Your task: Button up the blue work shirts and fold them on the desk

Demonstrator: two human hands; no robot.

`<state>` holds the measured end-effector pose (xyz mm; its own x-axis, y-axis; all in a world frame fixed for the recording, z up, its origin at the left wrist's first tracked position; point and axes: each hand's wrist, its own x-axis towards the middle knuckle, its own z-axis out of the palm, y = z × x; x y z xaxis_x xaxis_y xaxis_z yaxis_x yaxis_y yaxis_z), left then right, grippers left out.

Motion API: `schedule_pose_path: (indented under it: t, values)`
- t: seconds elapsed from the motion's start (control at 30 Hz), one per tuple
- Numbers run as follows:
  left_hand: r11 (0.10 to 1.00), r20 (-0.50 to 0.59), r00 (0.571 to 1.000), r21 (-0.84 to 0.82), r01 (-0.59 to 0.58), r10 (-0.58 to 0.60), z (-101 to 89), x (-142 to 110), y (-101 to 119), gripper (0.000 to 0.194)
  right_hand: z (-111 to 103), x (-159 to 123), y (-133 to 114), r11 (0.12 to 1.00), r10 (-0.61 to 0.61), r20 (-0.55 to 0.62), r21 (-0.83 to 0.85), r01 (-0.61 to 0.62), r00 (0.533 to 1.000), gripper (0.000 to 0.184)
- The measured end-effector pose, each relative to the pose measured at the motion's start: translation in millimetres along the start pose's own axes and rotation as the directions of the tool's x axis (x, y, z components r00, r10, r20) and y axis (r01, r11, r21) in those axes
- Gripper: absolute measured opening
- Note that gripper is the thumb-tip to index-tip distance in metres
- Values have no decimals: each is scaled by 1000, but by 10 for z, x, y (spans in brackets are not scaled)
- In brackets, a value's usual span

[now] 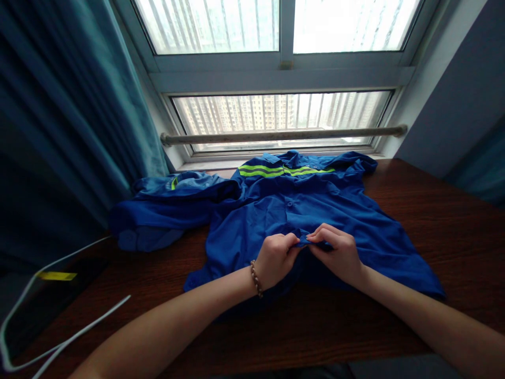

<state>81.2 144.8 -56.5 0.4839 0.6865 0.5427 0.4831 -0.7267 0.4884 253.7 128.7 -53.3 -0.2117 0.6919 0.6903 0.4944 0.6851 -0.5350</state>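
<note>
Nearest the camera: left forearm [169, 326] and right forearm [426, 316], bare, angled inward over a dark brown wooden table [461, 221]. Braided bracelet [256, 279] on left wrist. At centre, left hand [278, 258] and right hand [335, 250], near each other over the lower front of a blue shirt [335, 200]. Pinches gathered shirt cloth between left thumb and fingers; pinches it with right fingertips just beside. Both grips closed on cloth; exact edge held, too small to tell. Shirt spread on table, collar end toward window [221, 79]. Bears yellow-green stripes [260, 171] across chest, plus a button [290, 204] beyond the hands. To left, touching shirt: bunched blue cloth [169, 210] with short yellow-green strip; cannot tell whether sleeve or separate piece. At lower left: white bent rod [84, 329], yellow tag [59, 276]. Across lower pane: metal bar [276, 137]. Far left: blue curtain [90, 105].
</note>
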Motion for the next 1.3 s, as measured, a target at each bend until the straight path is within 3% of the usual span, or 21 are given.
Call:
schedule_pose_path:
  t: [0.13,0.3,0.57,0.7,0.83,0.97,1.03,1.3]
  values:
    - [991,-35,993,81,-111,114,5,-27,6,19,21,-26,-65,999,48,-51,-8,-49,998,13]
    - [982,-82,981,82,-169,176,21,-44,4,15,24,-36,-100,999,6,-87,-39,-9,996,13]
    - [992,-3,1000,125,-8,9,20,-36,26,10,24,-56,-55,992,-86,-17,-97,84,996,10]
    - [990,2,1000,141,-11,10,9,-37,33,6,9,-61,-72,992,-108,5,-67,108,994,10]
    - [989,9,998,138,-56,55,11,-21,-15,6,-7,6,-63,996,84,32,24,-85,996,9]
    - [995,-5,1000,94,-15,16,24,-14,-62,7,-13,71,-7,932,325,177,105,-346,929,4]
    - [998,4,1000,67,2,-2,30,-18,-71,7,-14,81,11,914,362,209,114,-390,908,6]
    - [1000,22,1000,12,7,-8,44,-22,-86,8,-24,62,-23,979,198,165,19,-204,966,5]
